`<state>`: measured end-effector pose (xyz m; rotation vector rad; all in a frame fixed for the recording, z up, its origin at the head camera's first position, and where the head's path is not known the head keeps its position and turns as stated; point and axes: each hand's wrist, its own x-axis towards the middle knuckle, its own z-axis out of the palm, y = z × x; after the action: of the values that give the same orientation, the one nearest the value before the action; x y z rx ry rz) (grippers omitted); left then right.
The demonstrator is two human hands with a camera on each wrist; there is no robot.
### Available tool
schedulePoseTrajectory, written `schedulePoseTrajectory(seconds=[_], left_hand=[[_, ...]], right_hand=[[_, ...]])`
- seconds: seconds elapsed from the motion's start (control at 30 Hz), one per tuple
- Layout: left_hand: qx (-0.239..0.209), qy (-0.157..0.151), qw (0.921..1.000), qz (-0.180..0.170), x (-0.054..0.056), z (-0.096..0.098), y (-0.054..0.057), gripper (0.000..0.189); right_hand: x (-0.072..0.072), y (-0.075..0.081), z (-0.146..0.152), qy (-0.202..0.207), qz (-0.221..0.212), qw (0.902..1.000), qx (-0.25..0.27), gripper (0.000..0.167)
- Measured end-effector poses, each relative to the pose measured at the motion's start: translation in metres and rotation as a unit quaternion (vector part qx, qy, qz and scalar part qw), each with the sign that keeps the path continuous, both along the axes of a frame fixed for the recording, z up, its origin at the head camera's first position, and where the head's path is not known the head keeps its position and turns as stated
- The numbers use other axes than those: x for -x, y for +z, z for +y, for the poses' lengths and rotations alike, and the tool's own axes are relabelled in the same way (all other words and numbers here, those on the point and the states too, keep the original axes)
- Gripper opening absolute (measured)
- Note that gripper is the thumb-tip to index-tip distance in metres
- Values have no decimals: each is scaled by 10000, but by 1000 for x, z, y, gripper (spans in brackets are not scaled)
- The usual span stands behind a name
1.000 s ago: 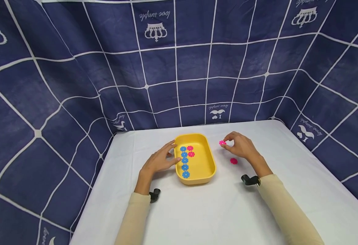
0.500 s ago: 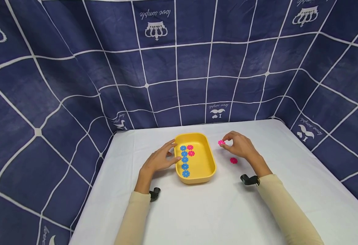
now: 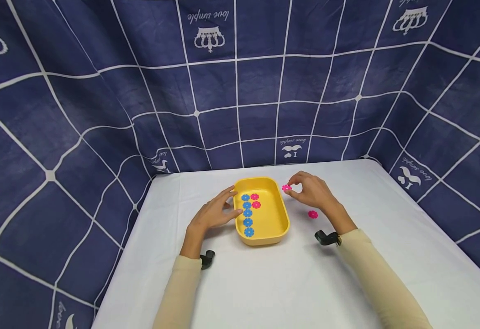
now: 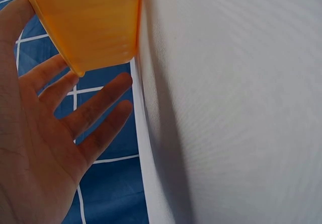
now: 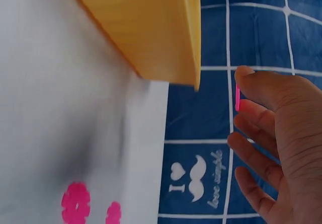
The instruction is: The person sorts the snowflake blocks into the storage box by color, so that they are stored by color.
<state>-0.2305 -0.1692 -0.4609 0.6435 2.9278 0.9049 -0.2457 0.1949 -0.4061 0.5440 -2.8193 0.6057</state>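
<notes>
A yellow tray lies on the white table. Inside it, several blue flower-shaped discs form a column along the left side, with two pink ones beside the upper end. My left hand rests at the tray's left rim, thumb and forefinger touching it; in the left wrist view its other fingers extend loosely below the tray. Between thumb and forefinger my right hand pinches a pink flower-shaped disc, held just outside the tray's upper right rim. The right wrist view shows this disc edge-on.
Another pink flower-shaped disc lies on the white tablecloth right of the tray. The right wrist view shows two pink discs on the cloth. A blue checked curtain stands behind and at both sides.
My right hand has moved left, closer to the tray, carrying the pinched pink disc. The left hand stays at the rim, and the tray's discs have kept their places.
</notes>
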Motion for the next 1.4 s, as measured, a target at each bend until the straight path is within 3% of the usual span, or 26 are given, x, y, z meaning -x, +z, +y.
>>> schedulePoseTrajectory(seconds=[0.9,1.1,1.4], left_hand=[[1,52,9999,-104,2,0,0,77],[-16,37,10000,-83,3,0,-1,77],[-13,42,10000,-79,2,-2,0,78]], right_hand=[[-7,16,-69,974,347,9942,-292,31],[-6,19,-78,1119,294,9917,-563,30],[-3,17,-89,1630,189,9796,-1162,31]])
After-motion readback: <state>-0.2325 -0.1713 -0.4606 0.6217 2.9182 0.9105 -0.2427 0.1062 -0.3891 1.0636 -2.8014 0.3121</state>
